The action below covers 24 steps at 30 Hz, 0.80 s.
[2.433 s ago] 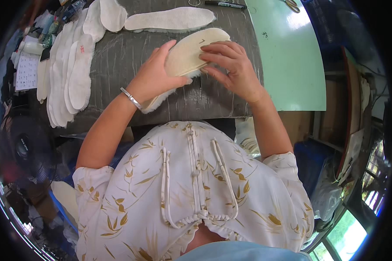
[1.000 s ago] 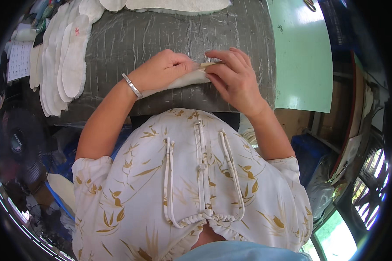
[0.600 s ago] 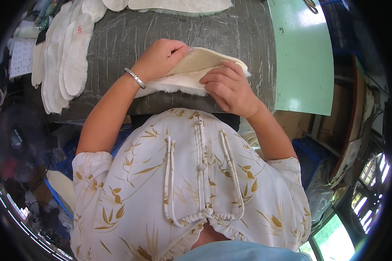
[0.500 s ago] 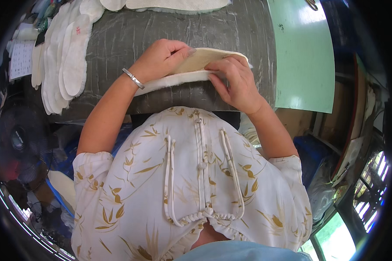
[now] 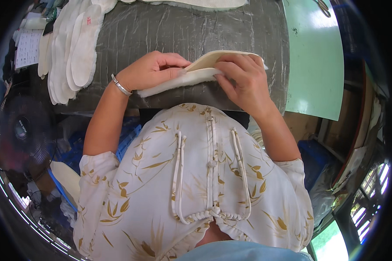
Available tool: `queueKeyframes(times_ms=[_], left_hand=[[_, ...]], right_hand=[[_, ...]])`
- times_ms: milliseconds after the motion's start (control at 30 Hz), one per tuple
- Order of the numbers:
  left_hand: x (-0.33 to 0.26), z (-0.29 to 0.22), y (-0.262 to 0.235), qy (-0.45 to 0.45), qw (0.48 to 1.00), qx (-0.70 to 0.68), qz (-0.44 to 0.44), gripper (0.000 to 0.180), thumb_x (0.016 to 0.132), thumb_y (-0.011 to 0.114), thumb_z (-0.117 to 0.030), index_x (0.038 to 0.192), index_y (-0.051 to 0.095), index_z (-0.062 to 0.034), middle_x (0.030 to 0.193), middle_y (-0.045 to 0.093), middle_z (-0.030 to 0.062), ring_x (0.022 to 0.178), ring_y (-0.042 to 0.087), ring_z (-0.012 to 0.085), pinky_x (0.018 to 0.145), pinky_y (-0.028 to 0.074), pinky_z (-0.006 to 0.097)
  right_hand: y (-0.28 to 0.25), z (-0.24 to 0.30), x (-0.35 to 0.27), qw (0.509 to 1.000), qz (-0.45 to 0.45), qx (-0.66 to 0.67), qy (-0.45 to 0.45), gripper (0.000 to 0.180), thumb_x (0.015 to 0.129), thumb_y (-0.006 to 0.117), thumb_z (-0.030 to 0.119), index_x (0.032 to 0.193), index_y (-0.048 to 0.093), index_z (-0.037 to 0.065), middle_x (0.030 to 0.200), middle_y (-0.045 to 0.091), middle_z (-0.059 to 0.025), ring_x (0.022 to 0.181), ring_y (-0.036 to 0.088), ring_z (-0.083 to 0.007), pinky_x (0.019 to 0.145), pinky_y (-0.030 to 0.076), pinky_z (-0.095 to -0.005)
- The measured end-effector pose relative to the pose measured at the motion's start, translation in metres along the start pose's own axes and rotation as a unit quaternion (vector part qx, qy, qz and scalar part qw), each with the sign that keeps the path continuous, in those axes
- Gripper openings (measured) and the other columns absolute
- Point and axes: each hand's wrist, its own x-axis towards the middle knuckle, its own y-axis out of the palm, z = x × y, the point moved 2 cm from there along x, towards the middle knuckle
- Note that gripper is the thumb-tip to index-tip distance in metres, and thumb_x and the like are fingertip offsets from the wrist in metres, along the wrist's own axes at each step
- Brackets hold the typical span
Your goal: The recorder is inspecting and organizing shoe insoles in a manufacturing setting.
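Between my hands, above the near part of the plastic-wrapped table, is a fleece insole. Its white fuzzy edge faces me, and a cream upper layer stands apart from it, leaving a gap. My left hand pinches the insole's left part, thumb along its top. At the other end my right hand has its fingers curled into the gap, with the thumb at the fleece edge. The right fingertips are partly hidden by the layers.
Several white fleece insoles overlap at the table's left, with another along the far edge. To the right lies a green sheet with scissors handles on it. A fan stands at the lower left, near a handwritten paper.
My left hand has shifted down along the insole, its thumb now flatter on it. The gap between cream layer and fleece looks wider near the right hand. The whole view has shifted slightly.
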Motion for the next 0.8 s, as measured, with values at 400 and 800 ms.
queueKeyframes(times_ms=[400, 800], left_hand=[[-0.016, -0.002, 0.026, 0.053, 0.993, 0.030, -0.099, 0.027, 0.091, 0.063, -0.014, 0.113, 0.065, 0.0020, 0.105, 0.066, 0.0091, 0.092, 0.062, 0.0153, 0.083, 0.049, 0.027], [-0.018, -0.002, 0.038, 0.052, 0.978, 0.063, -0.191, 0.021, 0.088, 0.064, -0.008, 0.105, 0.069, 0.0034, 0.098, 0.070, 0.0130, 0.083, 0.064, 0.0160, 0.079, 0.049, 0.026]], right_hand=[[0.005, 0.010, 0.005, 0.999, -0.003, -0.039, 0.015, 0.013, 0.076, 0.074, 0.016, 0.082, 0.065, 0.009, 0.087, 0.064, -0.0034, 0.078, 0.062, -0.0222, 0.076, 0.044, -0.0369], [0.003, 0.014, 0.001, 0.995, -0.037, -0.049, 0.073, 0.023, 0.072, 0.078, 0.014, 0.091, 0.066, 0.011, 0.097, 0.061, -0.0035, 0.071, 0.061, -0.0202, 0.068, 0.046, -0.0341]])
